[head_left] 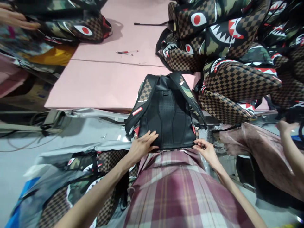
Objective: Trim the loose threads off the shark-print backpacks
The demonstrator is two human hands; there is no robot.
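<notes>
A black backpack [166, 117] lies back side up between the table edge and my lap, its two padded shoulder straps facing me. The straps carry checkered and camouflage patches and a small red label [137, 110]. Flat on the lower left of the back panel rests my left hand [143, 142], fingers stretched out. My right hand [206, 148] is closed in a pinch at the bag's lower right corner. Something small and dark shows between those fingers, too small to name.
Checkered shark-face backpacks [223, 34] are piled on the right of the pink table [99, 82]. Thread snips [127, 52] lie near its middle. Bagged backpacks [83, 177] sit at lower left. Other people's hands [16, 19] show at upper left and right.
</notes>
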